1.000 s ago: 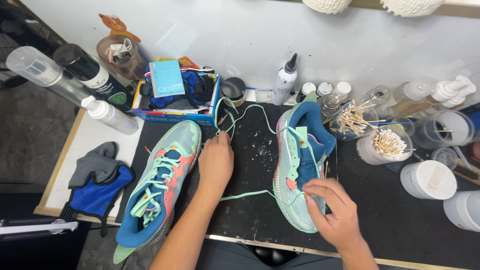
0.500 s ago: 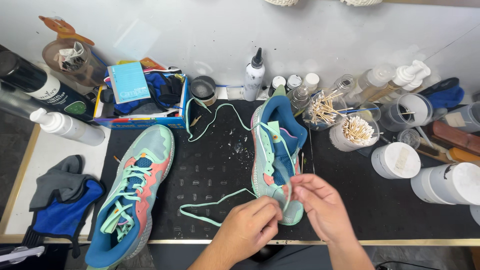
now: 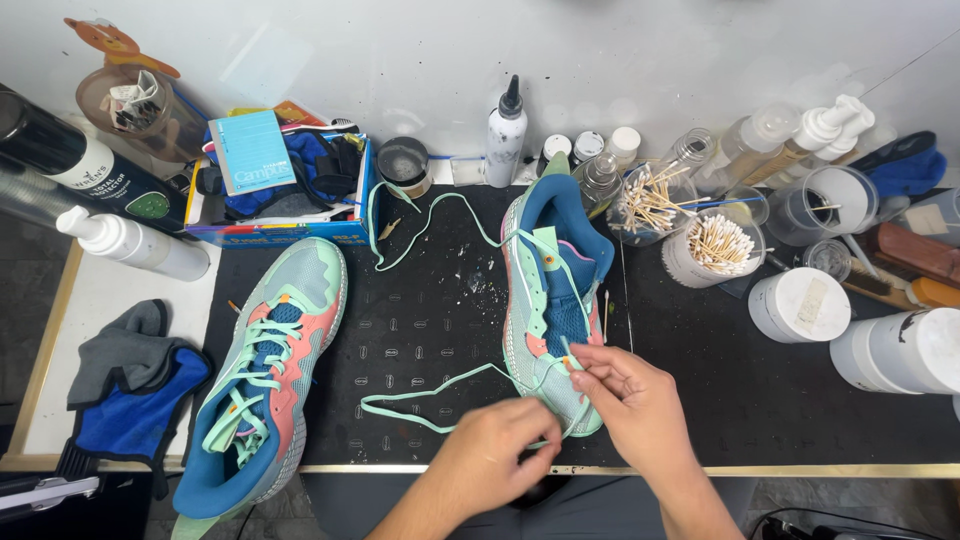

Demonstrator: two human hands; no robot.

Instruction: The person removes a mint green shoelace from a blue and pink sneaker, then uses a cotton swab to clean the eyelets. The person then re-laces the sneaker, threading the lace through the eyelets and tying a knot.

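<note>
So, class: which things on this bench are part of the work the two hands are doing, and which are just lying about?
In hand:
- right shoe
- mint lace
- left hand, pinching the lace
- right hand, at the eyelets

Lying about:
- laced left shoe
- blue and grey cloths
- cotton swab jars
- squeeze bottle
- white tubs

matt mesh-cloth shoe (image 3: 550, 300), woven lace (image 3: 425, 395), speckled black rubbery mat (image 3: 430, 330).

A black mat (image 3: 440, 330) covers the bench: two shoes lie on it (one laced (image 3: 265, 370), left; one unlaced (image 3: 552, 290), right), jars (image 3: 800, 305) at right, a blue cloth (image 3: 125, 415) far left.
</note>
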